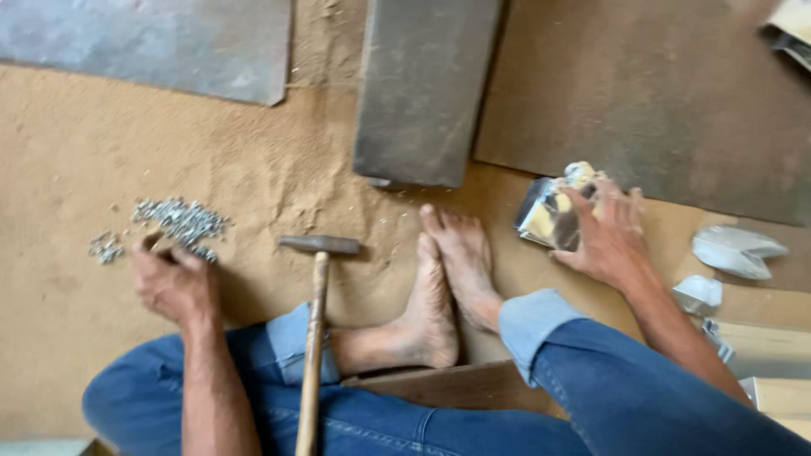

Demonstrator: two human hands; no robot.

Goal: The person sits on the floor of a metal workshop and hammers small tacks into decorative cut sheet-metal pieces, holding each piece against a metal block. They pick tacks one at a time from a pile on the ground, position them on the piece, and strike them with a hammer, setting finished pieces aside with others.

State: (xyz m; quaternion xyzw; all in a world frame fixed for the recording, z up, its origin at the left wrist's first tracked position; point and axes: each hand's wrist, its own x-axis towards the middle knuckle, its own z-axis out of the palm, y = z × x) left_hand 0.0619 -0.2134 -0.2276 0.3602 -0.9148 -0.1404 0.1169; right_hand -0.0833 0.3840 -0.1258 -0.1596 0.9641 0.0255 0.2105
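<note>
I sit on a sawdust-covered floor with bare feet (pixel 443 279) and blue jeans. My left hand (pixel 171 283) rests with curled fingers at the near edge of a pile of small silver nails (pixel 180 219); whether it pinches any is hidden. My right hand (pixel 606 236) lies spread over a small shiny packet (pixel 545 215) with yellow and dark contents, gripping it against the floor. A hammer (pixel 317 287) with a wooden handle lies between my hands, its metal head pointing away from me and its handle over my left leg.
A grey slab (pixel 422 84) lies just beyond my feet, another grey sheet (pixel 152 42) at the far left, a brown board (pixel 667 93) at the far right. Crumpled clear plastic pieces (pixel 735 252) and wooden pieces (pixel 773 371) sit at the right.
</note>
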